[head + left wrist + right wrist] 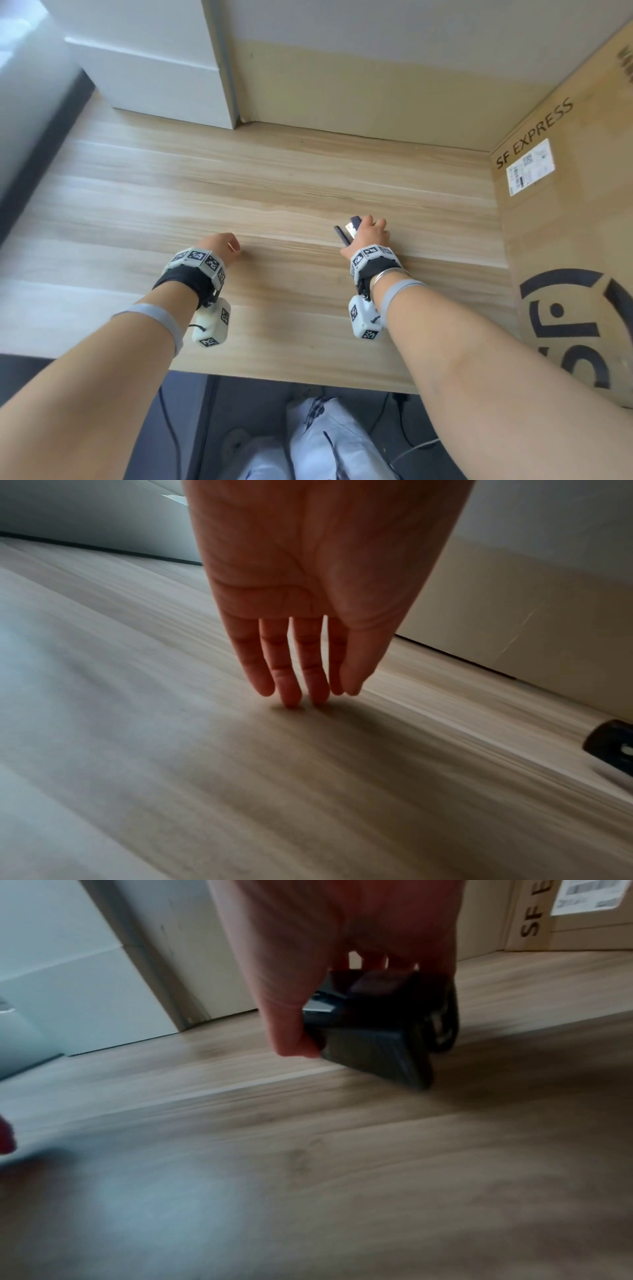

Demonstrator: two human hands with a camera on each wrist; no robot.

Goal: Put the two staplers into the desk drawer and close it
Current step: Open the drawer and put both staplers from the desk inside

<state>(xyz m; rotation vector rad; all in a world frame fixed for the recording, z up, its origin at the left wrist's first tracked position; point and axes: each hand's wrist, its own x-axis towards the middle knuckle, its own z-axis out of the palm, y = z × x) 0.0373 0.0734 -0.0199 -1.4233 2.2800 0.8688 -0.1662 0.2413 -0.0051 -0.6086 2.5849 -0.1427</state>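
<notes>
Right hand (329, 947) grip clasps stapler (373, 1031) | left hand (308, 588) loose-fingered | second stapler hidden overhead

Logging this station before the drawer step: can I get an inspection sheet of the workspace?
Surface: wooden desk top, bare in the middle.
Job's things: dark staplers held just above the desk; whether one or two is unclear; drawer not in view.
Clutter: SF Express cardboard box at right.
Grip: right hand grips the staplers; left hand open, fingertips touching the desk.
Cables: dark cables under the desk.
Surroundings: white cabinet at back left.
</notes>
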